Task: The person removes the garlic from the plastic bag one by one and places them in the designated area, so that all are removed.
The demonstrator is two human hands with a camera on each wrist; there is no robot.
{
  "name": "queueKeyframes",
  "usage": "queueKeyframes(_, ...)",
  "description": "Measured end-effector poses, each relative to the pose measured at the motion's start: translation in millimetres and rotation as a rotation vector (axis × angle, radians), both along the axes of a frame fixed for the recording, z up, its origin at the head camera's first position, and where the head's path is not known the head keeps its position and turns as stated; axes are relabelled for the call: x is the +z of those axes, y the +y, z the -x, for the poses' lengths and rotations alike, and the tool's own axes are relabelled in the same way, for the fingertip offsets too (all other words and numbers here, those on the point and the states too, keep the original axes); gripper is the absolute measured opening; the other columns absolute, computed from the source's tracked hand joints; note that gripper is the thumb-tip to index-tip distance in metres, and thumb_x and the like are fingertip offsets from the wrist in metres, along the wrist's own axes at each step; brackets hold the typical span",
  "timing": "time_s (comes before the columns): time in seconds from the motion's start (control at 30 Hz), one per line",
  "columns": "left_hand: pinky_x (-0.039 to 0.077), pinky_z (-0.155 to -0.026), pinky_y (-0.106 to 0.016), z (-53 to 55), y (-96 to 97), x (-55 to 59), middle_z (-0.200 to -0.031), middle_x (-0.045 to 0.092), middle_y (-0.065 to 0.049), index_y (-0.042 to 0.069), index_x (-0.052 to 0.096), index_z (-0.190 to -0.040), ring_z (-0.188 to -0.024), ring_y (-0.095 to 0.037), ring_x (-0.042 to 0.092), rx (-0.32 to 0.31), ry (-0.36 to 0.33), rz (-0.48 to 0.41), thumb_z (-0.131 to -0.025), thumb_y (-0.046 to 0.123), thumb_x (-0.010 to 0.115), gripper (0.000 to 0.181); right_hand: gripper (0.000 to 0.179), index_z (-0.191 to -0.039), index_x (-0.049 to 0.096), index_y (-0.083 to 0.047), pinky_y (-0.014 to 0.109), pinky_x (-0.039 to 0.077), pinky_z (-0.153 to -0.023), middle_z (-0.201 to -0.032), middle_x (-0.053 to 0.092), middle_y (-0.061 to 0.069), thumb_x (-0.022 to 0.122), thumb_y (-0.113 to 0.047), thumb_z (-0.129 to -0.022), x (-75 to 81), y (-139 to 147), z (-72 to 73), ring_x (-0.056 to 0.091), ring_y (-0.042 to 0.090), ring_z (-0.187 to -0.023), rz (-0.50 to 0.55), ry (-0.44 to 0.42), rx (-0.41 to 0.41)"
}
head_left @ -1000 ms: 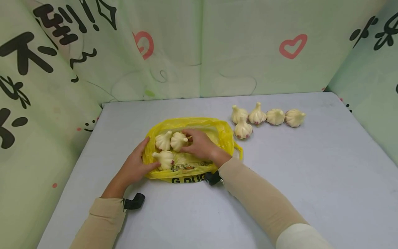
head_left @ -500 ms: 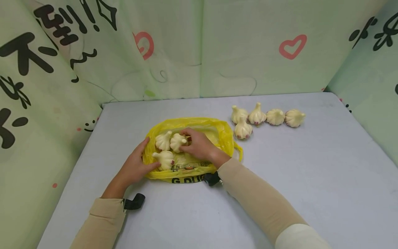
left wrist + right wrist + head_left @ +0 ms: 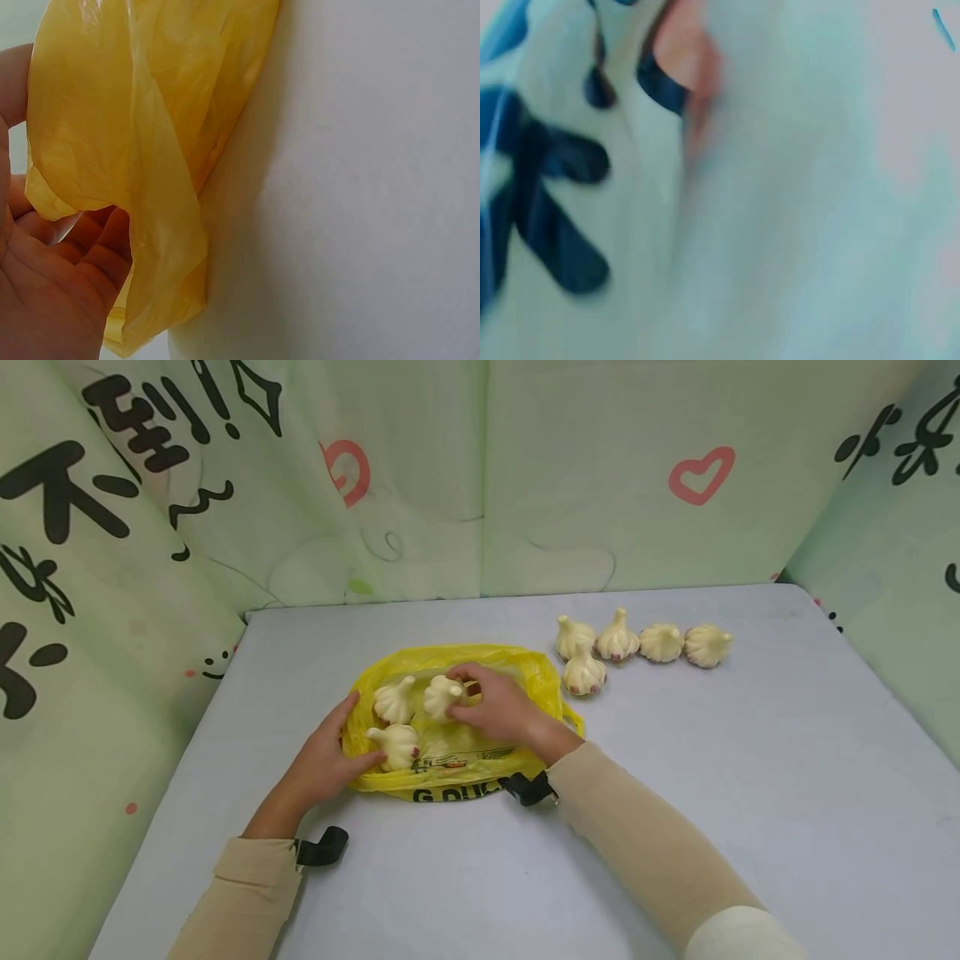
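Observation:
An open yellow plastic bag [image 3: 542, 681] with dark print lies on the table. Inside, two cream garlic bulbs sit at the left: one upper bulb [image 3: 393, 701] and one lower bulb [image 3: 399, 746]. My right hand [image 3: 501, 706] pinches a third garlic bulb [image 3: 441, 697] between thumb and fingers, over the bag's mouth. My left hand [image 3: 326, 762] grips the bag's left side, its thumb reaching over the rim beside the lower bulb. In the left wrist view, fingers curl behind the yellow plastic [image 3: 165, 142]. The right wrist view is blurred, with part of the hand [image 3: 682, 45] at the top.
Several more garlic bulbs [image 3: 662, 643] stand at the back right of the white table [image 3: 675, 760], beyond the bag's right end; one bulb [image 3: 585, 672] sits in front of the others. A pale green printed curtain [image 3: 585, 477] encloses the table's back and sides.
My right hand has moved slightly right with its garlic bulb, away from the upper bulb in the bag. The left hand has stayed at the bag's left side.

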State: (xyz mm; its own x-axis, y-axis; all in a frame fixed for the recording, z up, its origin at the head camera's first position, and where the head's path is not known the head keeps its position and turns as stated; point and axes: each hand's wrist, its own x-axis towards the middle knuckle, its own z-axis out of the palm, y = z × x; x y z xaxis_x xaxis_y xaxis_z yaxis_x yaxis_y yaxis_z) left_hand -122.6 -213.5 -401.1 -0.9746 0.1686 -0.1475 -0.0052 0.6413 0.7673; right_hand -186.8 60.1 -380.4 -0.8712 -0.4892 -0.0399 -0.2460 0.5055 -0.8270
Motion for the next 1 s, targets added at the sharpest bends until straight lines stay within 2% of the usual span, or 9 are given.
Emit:
queueKeyframes(0.4, 0.021, -0.116, -0.057, 0.5, -0.2, 2.2, -0.163, 0.015, -0.025, -0.001, 0.011, -0.159, -0.147, -0.043, 0.018, -0.004, -0.002, 0.002, -0.088, 0.026, 0.077, 0.100, 0.051, -0.140, 0.054, -0.008, 0.040, 0.054, -0.087, -0.139, 0.055, 0.011, 0.071, -0.023, -0.094, 22.5, 40, -6.0, 0.058, 0.029, -0.119, -0.002, 0.060, -0.038)
queueKeyframes(0.77, 0.021, -0.116, -0.057, 1.7, 1.0, 2.4, -0.163, 0.015, -0.024, 0.000, 0.011, -0.160, -0.147, -0.042, 0.018, -0.005, -0.008, -0.011, -0.088, 0.026, 0.077, 0.101, 0.053, -0.144, 0.052, -0.012, 0.048, 0.051, -0.092, -0.145, 0.050, 0.011, 0.069, -0.029, -0.096, 34.1, 97, -5.0, 0.053, 0.030, -0.122, -0.050, 0.057, -0.156)
queueKeyframes(1.0, 0.021, -0.116, -0.058, 0.7, 0.3, 1.8, -0.163, 0.015, -0.024, 0.000, 0.011, -0.160, -0.147, -0.042, 0.017, -0.003, -0.012, -0.002, -0.088, 0.028, 0.077, 0.101, 0.057, -0.145, 0.050, -0.010, 0.051, 0.049, -0.095, -0.147, 0.047, 0.016, 0.067, -0.035, -0.097, 36.1, 128, -11.6, 0.051, 0.033, -0.125, -0.074, 0.057, -0.242)
